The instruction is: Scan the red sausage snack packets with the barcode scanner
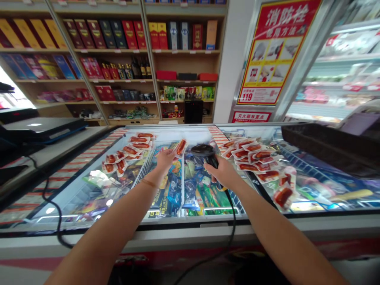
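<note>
one packet, one scanner held

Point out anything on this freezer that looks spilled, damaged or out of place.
I see nothing spilled or damaged. Slightly odd: a couple of sausage packs trail off the right-hand pile toward the near edge of the freezer, while the others lie bunched together.
</note>
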